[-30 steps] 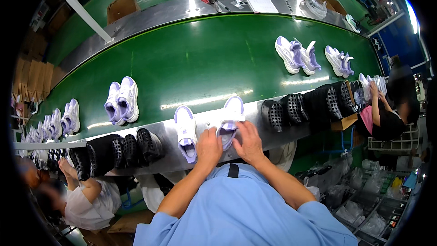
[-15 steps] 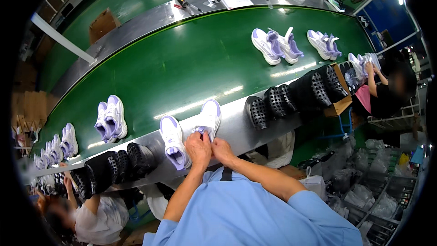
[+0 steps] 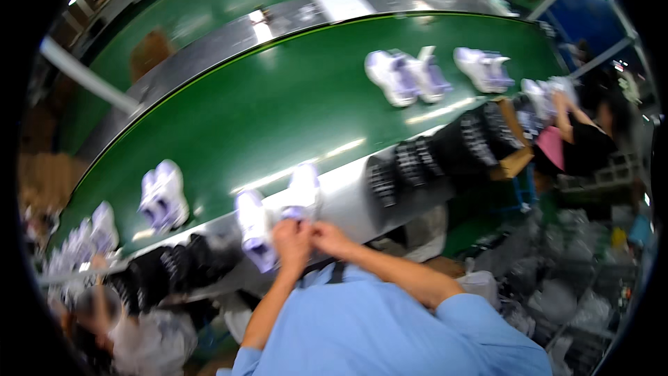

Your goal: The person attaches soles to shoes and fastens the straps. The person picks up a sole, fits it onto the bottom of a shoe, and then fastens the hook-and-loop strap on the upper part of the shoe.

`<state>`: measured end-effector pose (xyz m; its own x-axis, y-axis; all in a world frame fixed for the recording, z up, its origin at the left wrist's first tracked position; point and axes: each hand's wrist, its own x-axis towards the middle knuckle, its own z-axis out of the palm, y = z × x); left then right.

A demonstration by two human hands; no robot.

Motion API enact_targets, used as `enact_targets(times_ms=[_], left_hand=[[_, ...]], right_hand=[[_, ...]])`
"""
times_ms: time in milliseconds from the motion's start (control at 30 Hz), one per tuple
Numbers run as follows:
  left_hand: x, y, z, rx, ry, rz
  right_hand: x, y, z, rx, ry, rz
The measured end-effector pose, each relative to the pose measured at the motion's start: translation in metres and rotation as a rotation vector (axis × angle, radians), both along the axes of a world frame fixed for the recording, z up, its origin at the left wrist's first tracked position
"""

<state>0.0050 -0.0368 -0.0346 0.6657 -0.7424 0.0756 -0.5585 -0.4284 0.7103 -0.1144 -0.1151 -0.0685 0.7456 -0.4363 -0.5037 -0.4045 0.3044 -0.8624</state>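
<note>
A white and lilac sneaker rests on the metal ledge before me, toe pointing away. Both hands meet at its heel end, fingers curled in. My left hand is closed on the rear of the shoe by its opening, and my right hand pinches there from the right side. Motion blur and the hands themselves hide exactly which part the fingertips hold. The matching sneaker lies just to the left, beside my left wrist, with its lilac opening toward me.
Across the green belt stand more sneaker pairs, others at left. Black dotted shoe-shaped pieces line the near ledge on both sides. A white paper sheet lies on the far rail. Co-workers sit at left and right.
The whole view has shifted and blurred, with the shoes and ledge sitting slightly lower and farther left. My hands stay together at the same sneaker's heel.
</note>
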Motion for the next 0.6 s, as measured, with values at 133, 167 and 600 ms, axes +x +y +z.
enact_targets(times_ms=[133, 167, 600], left_hand=[[0.013, 0.011, -0.007, -0.032, 0.182, 0.174], [0.012, 0.006, 0.012, -0.012, 0.37, 0.193], [0.005, 0.018, 0.076, 0.273, 0.39, -0.14]], right_hand=[[-0.008, -0.015, 0.004, 0.22, 0.03, -0.265], [-0.011, -0.024, 0.013, 0.158, 0.041, -0.285], [0.037, -0.038, 0.059, 0.015, 0.073, -0.515]])
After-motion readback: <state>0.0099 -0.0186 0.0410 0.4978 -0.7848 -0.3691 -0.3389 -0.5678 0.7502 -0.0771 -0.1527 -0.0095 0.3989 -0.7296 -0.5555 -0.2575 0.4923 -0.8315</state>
